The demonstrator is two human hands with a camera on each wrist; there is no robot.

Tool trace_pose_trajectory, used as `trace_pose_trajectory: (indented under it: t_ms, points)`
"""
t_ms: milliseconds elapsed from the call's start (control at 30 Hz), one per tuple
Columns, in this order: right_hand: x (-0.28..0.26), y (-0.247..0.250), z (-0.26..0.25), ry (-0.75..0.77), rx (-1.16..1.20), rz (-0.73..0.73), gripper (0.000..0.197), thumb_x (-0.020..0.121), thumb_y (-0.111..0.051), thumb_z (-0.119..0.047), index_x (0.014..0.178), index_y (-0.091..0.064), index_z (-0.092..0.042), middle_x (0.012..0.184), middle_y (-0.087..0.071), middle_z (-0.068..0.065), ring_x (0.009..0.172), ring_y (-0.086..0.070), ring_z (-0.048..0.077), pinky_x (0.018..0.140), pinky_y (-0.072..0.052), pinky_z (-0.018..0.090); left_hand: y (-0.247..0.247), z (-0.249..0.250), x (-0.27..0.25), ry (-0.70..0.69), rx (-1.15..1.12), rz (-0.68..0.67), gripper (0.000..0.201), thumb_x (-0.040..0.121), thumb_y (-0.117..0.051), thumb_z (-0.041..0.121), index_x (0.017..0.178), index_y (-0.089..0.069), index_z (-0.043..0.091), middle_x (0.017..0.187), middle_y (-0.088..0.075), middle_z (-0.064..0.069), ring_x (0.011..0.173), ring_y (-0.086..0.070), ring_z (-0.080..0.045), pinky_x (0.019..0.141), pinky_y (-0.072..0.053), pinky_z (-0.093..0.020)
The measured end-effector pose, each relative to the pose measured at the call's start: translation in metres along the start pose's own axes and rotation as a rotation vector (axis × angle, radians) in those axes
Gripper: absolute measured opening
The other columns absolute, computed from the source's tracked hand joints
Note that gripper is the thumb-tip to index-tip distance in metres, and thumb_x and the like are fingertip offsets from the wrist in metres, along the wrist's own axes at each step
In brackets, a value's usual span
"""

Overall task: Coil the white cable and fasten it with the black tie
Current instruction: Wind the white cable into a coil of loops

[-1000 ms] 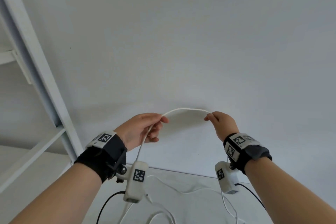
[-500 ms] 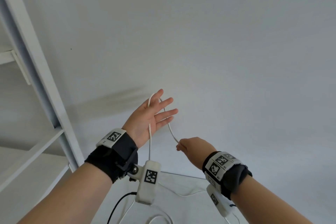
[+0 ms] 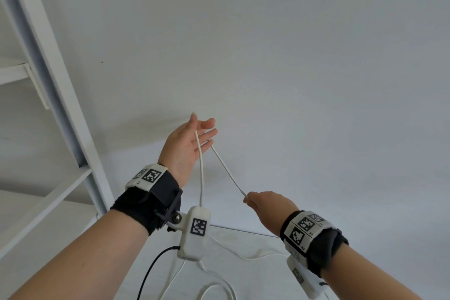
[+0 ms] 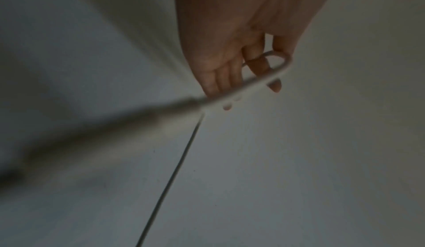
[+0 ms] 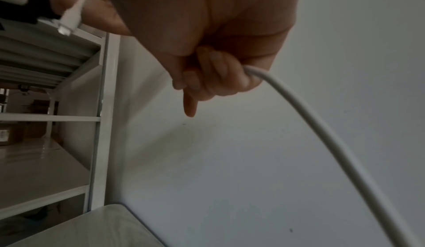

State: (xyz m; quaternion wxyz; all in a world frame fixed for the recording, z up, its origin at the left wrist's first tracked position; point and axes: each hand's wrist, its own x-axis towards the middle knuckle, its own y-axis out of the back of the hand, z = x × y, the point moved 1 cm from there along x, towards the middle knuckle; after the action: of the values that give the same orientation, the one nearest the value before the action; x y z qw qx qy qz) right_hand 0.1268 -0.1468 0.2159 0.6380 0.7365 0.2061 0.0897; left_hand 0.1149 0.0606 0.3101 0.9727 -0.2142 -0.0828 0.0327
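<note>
My left hand (image 3: 203,126) is raised in front of the wall with its fingers straight. The white cable (image 3: 227,173) loops over it near the thumb. One strand hangs straight down past the wrist; the other runs taut, down and right, to my right hand (image 3: 253,201), which pinches it. In the left wrist view the cable (image 4: 260,76) bends in a tight loop round the left hand (image 4: 230,65). In the right wrist view curled fingers (image 5: 214,80) grip the cable (image 5: 322,129), and a white plug (image 5: 69,22) hangs at the upper left. No black tie shows in any view.
A white metal shelf frame (image 3: 60,105) stands at the left. The white table (image 3: 255,241) lies below the hands with slack cable (image 3: 219,287) lying on it. A black wire (image 3: 151,273) trails from the left wrist camera. A plain white wall fills the background.
The hands held the cable arched between them at equal height. The left hand has since opened and risen with the cable looped over it, while the right hand dropped lower, drawing its strand taut.
</note>
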Motion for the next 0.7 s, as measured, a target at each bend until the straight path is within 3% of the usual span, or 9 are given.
trace_pose_trajectory:
  t_ms: [100, 200, 300, 367, 433, 467, 567, 633, 700]
  points:
    - [-0.003, 0.001, 0.008, -0.061, 0.041, 0.002, 0.026, 0.097, -0.029, -0.031, 0.11, -0.051, -0.029, 0.104, -0.063, 0.004, 0.089, -0.06, 0.027, 0.076, -0.049, 0.035, -0.002, 0.004, -0.002, -0.044, -0.02, 0.034, 0.034, 0.084, -0.054, 0.039, 0.073, -0.06, 0.008, 0.117, -0.067, -0.012, 0.106, -0.065, -0.025, 0.093, -0.05, -0.034]
    - [-0.005, 0.0, 0.015, -0.102, 0.068, 0.016, 0.026, 0.096, -0.029, -0.03, 0.11, -0.051, -0.032, 0.105, -0.063, 0.003, 0.089, -0.06, 0.026, 0.078, -0.05, 0.035, -0.002, 0.003, -0.003, -0.041, -0.033, 0.025, 0.035, 0.079, -0.062, 0.03, 0.101, -0.063, 0.003, 0.12, -0.065, -0.011, 0.109, -0.064, -0.028, 0.092, -0.052, -0.035]
    - [-0.005, -0.003, 0.022, -0.134, 0.057, 0.013, 0.025, 0.095, -0.03, -0.028, 0.109, -0.051, -0.033, 0.103, -0.063, 0.001, 0.087, -0.06, 0.025, 0.075, -0.05, 0.033, -0.003, 0.005, -0.004, 0.0, -0.058, -0.028, 0.033, 0.091, -0.053, 0.013, 0.124, -0.055, 0.008, 0.123, -0.063, -0.006, 0.102, -0.067, -0.028, 0.085, -0.056, -0.033]
    - [-0.007, -0.005, 0.028, -0.162, 0.047, 0.003, 0.026, 0.095, -0.031, -0.026, 0.109, -0.052, -0.033, 0.102, -0.063, 0.001, 0.086, -0.061, 0.024, 0.072, -0.048, 0.031, -0.004, 0.009, -0.006, 0.012, 0.001, -0.021, 0.028, 0.097, -0.045, 0.022, 0.118, -0.058, 0.01, 0.116, -0.068, -0.004, 0.069, -0.071, -0.016, 0.061, -0.056, -0.021]
    - [-0.01, -0.007, 0.033, -0.186, 0.049, -0.009, 0.027, 0.095, -0.031, -0.025, 0.11, -0.052, -0.033, 0.104, -0.063, 0.0, 0.088, -0.061, 0.023, 0.072, -0.047, 0.03, -0.004, 0.012, -0.005, 0.017, 0.111, 0.019, 0.041, 0.097, -0.036, 0.041, 0.099, -0.065, 0.013, 0.086, -0.074, 0.003, 0.033, -0.043, -0.004, 0.037, -0.033, -0.014]
    - [-0.012, -0.008, 0.035, -0.193, 0.052, -0.016, 0.027, 0.095, -0.031, -0.025, 0.11, -0.052, -0.034, 0.106, -0.063, -0.001, 0.089, -0.061, 0.022, 0.072, -0.047, 0.03, -0.003, 0.013, -0.004, 0.03, 0.117, 0.028, 0.049, 0.096, -0.032, 0.048, 0.09, -0.065, 0.012, 0.068, -0.069, 0.006, 0.029, -0.03, -0.004, 0.034, -0.021, -0.015]
    - [-0.016, -0.01, 0.034, -0.186, 0.038, -0.039, 0.028, 0.095, -0.031, -0.025, 0.112, -0.051, -0.033, 0.107, -0.063, 0.0, 0.089, -0.061, 0.022, 0.073, -0.047, 0.03, -0.003, 0.01, -0.002, 0.102, -0.083, 0.035, 0.05, 0.098, -0.029, 0.044, 0.076, -0.06, 0.011, 0.055, -0.052, 0.005, 0.029, -0.023, -0.005, 0.035, -0.014, -0.019]
    - [-0.019, -0.01, 0.028, -0.149, 0.03, -0.049, 0.028, 0.096, -0.03, -0.026, 0.114, -0.05, -0.032, 0.107, -0.063, 0.0, 0.091, -0.061, 0.023, 0.074, -0.047, 0.031, -0.002, 0.009, -0.003, 0.114, -0.196, 0.052, 0.04, 0.098, -0.033, 0.034, 0.082, -0.061, 0.011, 0.064, -0.058, 0.002, 0.035, -0.035, -0.006, 0.038, -0.026, -0.017]
    - [-0.024, -0.01, 0.02, -0.094, 0.026, -0.049, 0.029, 0.097, -0.029, -0.028, 0.12, -0.047, -0.03, 0.11, -0.062, 0.0, 0.095, -0.06, 0.023, 0.078, -0.047, 0.033, 0.0, 0.008, -0.003, 0.091, -0.184, 0.036, 0.036, 0.099, -0.034, 0.03, 0.098, -0.063, 0.009, 0.085, -0.07, -0.002, 0.058, -0.062, -0.012, 0.057, -0.049, -0.019]
